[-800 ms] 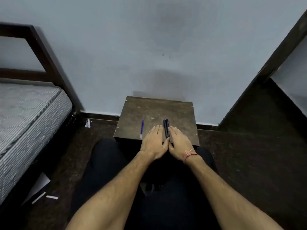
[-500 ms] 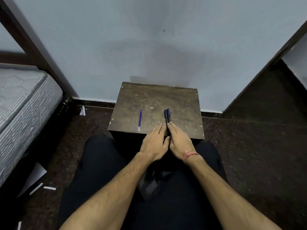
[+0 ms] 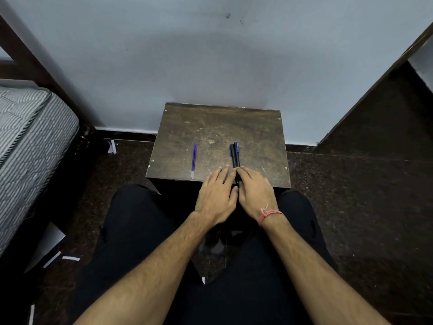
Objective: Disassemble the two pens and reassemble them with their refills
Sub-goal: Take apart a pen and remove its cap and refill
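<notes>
Item one: two dark pens point(image 3: 235, 158), lying side by side and touching, pointing toward 12 o'clock on the small brown table point(image 3: 257, 132). I see my left hand point(image 3: 216, 195) flat at their 9 o'clock side, fingers straight, holding nothing. My right hand point(image 3: 254, 193) lies at their 3 o'clock side, fingers loosely extended against the near ends; I cannot tell whether it pinches them. Item two: a blue refill point(image 3: 193, 160), lying alone well apart at 9 o'clock of the pens.
</notes>
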The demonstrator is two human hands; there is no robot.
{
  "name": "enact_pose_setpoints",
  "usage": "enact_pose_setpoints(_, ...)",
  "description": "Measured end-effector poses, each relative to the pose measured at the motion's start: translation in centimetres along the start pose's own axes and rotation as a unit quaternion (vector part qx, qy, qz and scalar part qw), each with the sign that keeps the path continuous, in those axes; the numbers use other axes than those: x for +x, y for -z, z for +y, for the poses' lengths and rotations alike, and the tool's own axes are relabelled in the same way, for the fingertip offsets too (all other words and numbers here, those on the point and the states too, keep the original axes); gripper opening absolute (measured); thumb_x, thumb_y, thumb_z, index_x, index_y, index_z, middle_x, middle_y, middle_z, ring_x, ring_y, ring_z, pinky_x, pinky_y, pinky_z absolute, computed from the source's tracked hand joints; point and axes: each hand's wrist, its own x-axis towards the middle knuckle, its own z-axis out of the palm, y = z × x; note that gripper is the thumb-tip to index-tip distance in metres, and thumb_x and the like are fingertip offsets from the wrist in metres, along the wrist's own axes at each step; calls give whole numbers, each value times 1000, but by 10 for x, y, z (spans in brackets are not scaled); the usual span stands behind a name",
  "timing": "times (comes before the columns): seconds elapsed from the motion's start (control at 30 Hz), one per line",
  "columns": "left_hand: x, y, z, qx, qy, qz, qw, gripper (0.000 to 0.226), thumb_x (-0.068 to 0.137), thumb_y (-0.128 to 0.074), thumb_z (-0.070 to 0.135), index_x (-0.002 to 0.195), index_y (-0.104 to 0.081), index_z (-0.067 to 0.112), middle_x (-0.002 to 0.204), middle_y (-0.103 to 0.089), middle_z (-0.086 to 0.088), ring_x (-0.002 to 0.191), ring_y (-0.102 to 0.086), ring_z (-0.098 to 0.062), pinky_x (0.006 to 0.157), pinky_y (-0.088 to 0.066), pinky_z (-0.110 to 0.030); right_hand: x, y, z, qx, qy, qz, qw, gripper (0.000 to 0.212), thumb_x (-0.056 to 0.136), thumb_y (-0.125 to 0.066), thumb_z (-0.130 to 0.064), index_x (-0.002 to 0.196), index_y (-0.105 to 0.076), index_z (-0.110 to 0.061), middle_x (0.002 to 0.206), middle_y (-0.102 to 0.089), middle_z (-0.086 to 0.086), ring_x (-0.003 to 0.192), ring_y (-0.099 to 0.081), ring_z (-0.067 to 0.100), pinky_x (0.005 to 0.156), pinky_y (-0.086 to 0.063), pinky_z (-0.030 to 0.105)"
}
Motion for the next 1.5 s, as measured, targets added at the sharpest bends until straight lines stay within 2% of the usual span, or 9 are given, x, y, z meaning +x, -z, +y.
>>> enact_pose_setpoints(0.17,0,-1,-1,7,0,2,1000,63,119,-38,36,178,-27,17,186,-29,-8,174,-21,-26,141,-16,-47,-7,4,0,-16,-8,31,999,34,103,-55,-19,135,-66,-22,126,-71,-2,116,-66,24,98,-54,43)
enact_pose_setpoints(0.4,1,-2,1,9,2,8,1000,63,118,-39,38,177,-29,18,185,-30,-8,174,-21,-26,140,-18,-48,-11,7,0,-60,-15,51,997,24,104,-56,-23,123,-71,-22,118,-71,-2,110,-67,23,89,-57,38)
enact_pose_setpoints(0.73,5,-11,6,6,-9,19,1000,64,118,-40,42,177,-30,17,185,-30,-10,173,-22,-27,140,-19,-49,-2,15,16,-103,-133,58,984,18,99,-66,-14,102,-82,-21,99,-76,6,95,-74,33,77,-60,40)
enact_pose_setpoints(0.93,1,-9,2,-6,1,39,999,65,118,-42,42,177,-31,17,185,-31,-10,173,-24,-28,141,-18,-50,-3,15,21,36,-206,97,973,11,93,-73,-18,99,-81,-19,94,-80,5,93,-76,32,83,-62,39)
enact_pose_setpoints(1.07,1,-3,8,-76,26,66,995,63,118,-46,42,175,-35,18,182,-36,-10,171,-29,-28,140,-22,-50,-5,23,18,216,-283,156,921,29,81,-82,-25,110,-84,-23,88,-83,-7,92,-79,13,97,-61,34)
enact_pose_setpoints(1.2,11,13,18,-221,56,115,967,53,115,-51,50,161,-57,23,154,-67,1,142,-63,-18,120,-50,-48,-12,25,12,406,-253,151,865,26,82,-86,-13,107,-84,-19,83,-82,-5,74,-78,1,79,-65,23)
enact_pose_setpoints(1.3,22,27,21,-388,81,76,915,43,110,-60,56,137,-72,25,118,-83,7,105,-81,-8,97,-66,-40,-19,18,1,445,-201,65,870,24,84,-85,-5,106,-84,-14,88,-83,7,72,-74,6,73,-60,19)
enact_pose_setpoints(1.37,28,26,17,-432,85,85,894,25,112,-63,43,115,-77,23,97,-85,7,86,-81,-6,85,-67,-35,-22,11,-4,428,-176,22,886,22,86,-86,-4,106,-83,-10,92,-83,13,74,-71,10,77,-61,23)
enact_pose_setpoints(1.5,24,18,0,-465,61,33,882,22,118,-55,26,116,-77,29,87,-77,8,75,-71,-4,73,-57,-25,-15,9,-1,494,-174,38,851,8,97,-81,-9,105,-79,-9,98,-81,22,81,-76,22,78,-65,41)
